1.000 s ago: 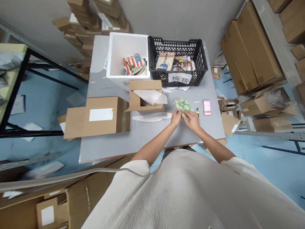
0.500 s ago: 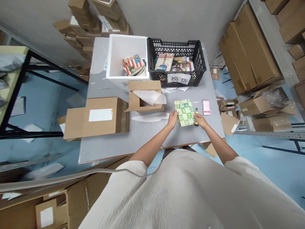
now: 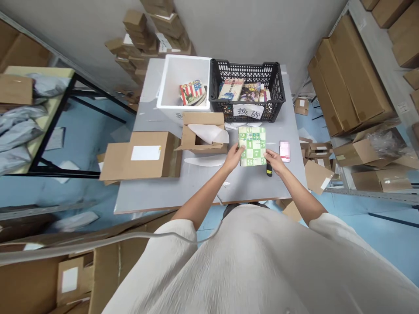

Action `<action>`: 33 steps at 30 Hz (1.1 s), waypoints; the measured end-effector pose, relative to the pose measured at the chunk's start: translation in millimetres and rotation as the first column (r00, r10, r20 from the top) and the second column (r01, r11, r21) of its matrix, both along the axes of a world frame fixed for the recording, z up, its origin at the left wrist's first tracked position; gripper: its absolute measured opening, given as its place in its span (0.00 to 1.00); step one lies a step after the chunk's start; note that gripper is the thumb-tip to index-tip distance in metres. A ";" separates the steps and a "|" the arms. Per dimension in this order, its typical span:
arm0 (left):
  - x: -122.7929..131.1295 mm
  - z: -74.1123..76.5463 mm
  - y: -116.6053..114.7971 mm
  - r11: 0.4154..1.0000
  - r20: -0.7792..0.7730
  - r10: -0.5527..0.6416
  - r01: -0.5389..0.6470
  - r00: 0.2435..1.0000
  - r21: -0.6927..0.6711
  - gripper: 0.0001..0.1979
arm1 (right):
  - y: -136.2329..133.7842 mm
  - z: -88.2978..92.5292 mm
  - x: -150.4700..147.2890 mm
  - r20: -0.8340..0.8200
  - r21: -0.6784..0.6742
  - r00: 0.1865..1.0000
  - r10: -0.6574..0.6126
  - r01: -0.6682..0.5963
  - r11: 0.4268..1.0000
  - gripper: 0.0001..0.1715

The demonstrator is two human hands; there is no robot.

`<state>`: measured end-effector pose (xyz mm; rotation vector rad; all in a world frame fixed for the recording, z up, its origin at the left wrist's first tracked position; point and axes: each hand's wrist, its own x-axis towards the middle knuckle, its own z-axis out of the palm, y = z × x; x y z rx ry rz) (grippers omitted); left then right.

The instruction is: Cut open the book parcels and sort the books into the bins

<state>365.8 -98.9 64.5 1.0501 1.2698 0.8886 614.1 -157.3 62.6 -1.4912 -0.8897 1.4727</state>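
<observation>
left hand (image 3: pixel 234 156) and right hand (image 3: pixel 275 161) hold a book (image 3: pixel 253 147) reading "小学数学"

The grey tabletop (image 3: pixel 153 194), brown along its front edge, bears a white foam box (image 3: pixel 188 67) at the back, with a black plastic crate (image 3: pixel 276 83) directly beside it on the right. White papers (image 3: pixel 233 126) poke out just in front of the crate. Nearer the middle stands a small open carton (image 3: pixel 203 117); a white paper sheet (image 3: pixel 203 162) lies just in front of it. A larger carton (image 3: pixel 147 168) on the left juts past the tabletop's edge. Toward the right lie a yellow-and-black utility knife (image 3: pixel 269 170) and a smartphone (image 3: pixel 284 151).
</observation>
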 end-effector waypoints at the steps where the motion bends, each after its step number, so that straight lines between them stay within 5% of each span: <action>1: -7.2 0.5 -2.3 1.000 -0.024 0.012 -0.012 1.000 0.017 0.24 | 5.0 1.5 -2.6 0.001 0.012 1.000 0.004 -0.004 1.000 0.40; 8: -63.0 10.5 -16.3 0.997 -0.010 0.066 -0.065 0.998 0.041 0.27 | 48.7 23.5 -40.4 -0.022 0.082 0.997 0.070 -0.068 0.994 0.42; 19: -156.2 47.6 25.4 0.974 0.106 0.187 -0.198 0.977 0.112 0.31 | 99.9 76.2 -125.4 0.024 0.115 0.945 0.325 -0.326 0.938 0.50; 25: -212.3 57.4 66.2 0.984 -0.001 0.123 -0.122 0.992 0.132 0.30 | 136.2 79.8 -193.2 0.050 0.088 0.983 0.175 -0.179 0.980 0.34; 33: -251.1 51.9 154.1 0.929 -0.099 0.261 -0.223 0.960 0.295 0.33 | 206.0 80.5 -246.6 0.054 0.277 0.989 0.135 -0.145 0.950 0.42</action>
